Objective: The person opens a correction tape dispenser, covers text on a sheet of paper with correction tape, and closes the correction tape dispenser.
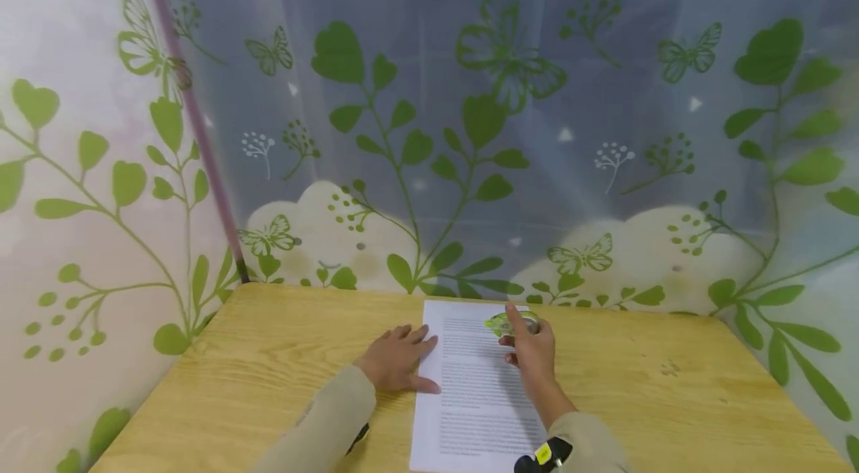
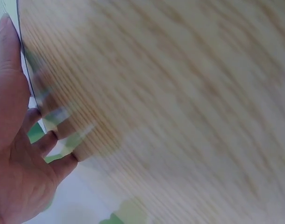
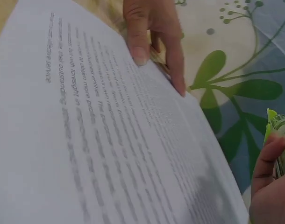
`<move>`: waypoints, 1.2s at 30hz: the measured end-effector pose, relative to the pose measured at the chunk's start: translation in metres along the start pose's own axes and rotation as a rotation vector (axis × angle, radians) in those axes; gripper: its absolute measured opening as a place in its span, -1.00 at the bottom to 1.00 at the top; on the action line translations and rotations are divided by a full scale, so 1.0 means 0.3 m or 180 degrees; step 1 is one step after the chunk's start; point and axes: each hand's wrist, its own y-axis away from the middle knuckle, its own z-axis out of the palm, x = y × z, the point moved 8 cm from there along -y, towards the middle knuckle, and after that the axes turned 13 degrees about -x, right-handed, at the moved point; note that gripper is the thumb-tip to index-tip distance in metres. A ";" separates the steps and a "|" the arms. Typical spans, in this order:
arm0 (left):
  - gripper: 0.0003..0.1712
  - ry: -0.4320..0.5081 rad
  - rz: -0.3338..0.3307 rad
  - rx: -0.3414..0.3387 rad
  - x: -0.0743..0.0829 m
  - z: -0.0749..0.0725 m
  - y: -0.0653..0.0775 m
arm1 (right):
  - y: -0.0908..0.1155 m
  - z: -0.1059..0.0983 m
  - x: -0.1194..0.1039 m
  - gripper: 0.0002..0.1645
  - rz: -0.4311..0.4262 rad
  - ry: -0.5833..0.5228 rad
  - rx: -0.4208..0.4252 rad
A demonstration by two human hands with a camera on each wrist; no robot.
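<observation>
A printed sheet of paper (image 1: 463, 421) lies on the wooden table, its lines of text running across most of the page. With fingers spread, my left hand (image 1: 397, 359) rests on the sheet's left edge. My right hand (image 1: 535, 357) holds a green, see-through correction tape dispenser (image 1: 499, 324) above the upper right part of the page. In the right wrist view, the dispenser (image 3: 282, 125) shows a bright green tip and a pale reel, partly cut off by the frame edge.
The wooden table (image 1: 658, 391) reaches out on both sides of the paper. Behind it hangs a curtain (image 1: 429, 160) with green leaves and butterflies, close against the far edge. A dark strap with a yellow label (image 1: 545, 453) sits at the right wrist.
</observation>
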 end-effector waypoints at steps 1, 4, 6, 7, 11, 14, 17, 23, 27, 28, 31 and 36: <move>0.03 -0.0028 0.0007 0.0034 0.001 0.004 -0.004 | -0.011 0.008 0.006 -0.22 -0.0039 0.0091 0.0028; 0.05 -0.0083 0.0026 0.0085 0.006 0.015 -0.017 | -0.043 0.038 0.027 -0.22 -0.0128 0.0443 0.0054; 0.06 -0.0130 0.0032 0.0103 0.010 0.019 -0.022 | -0.061 0.064 0.040 -0.24 -0.0166 0.0679 0.0035; 0.06 -0.0132 0.0027 0.0101 0.013 0.019 -0.023 | -0.071 0.076 0.047 -0.25 -0.0182 0.0753 0.0025; 0.05 -0.0180 0.0004 0.0041 0.022 0.015 -0.025 | -0.100 0.124 0.063 -0.24 -0.0242 0.1032 0.0006; 0.03 -0.0171 0.0002 -0.0003 0.028 0.014 -0.027 | -0.109 0.142 0.066 -0.23 -0.0288 0.1377 0.0078; 0.04 -0.0184 0.0004 -0.0010 0.031 0.018 -0.032 | -0.111 0.146 0.073 -0.24 -0.0285 0.1631 0.0149; 0.05 -0.0241 -0.0067 0.0001 0.018 0.017 -0.033 | -0.125 0.158 0.094 -0.21 -0.0278 0.1562 0.0022; 0.07 -0.0241 -0.0126 0.0002 0.009 0.004 -0.022 | -0.137 0.178 0.100 -0.21 -0.0306 0.1521 -0.0057; 0.07 -0.0225 -0.0159 -0.0014 0.008 -0.001 -0.020 | -0.139 0.184 0.102 -0.21 -0.0322 0.1519 -0.0067; 0.10 -0.0175 -0.0247 -0.0033 0.003 -0.006 -0.014 | -0.141 0.200 0.103 -0.24 -0.0377 0.1549 -0.0082; 0.15 -0.0317 -0.0424 -0.0019 0.002 -0.014 -0.009 | -0.144 0.222 0.104 -0.29 -0.0457 0.1612 -0.0103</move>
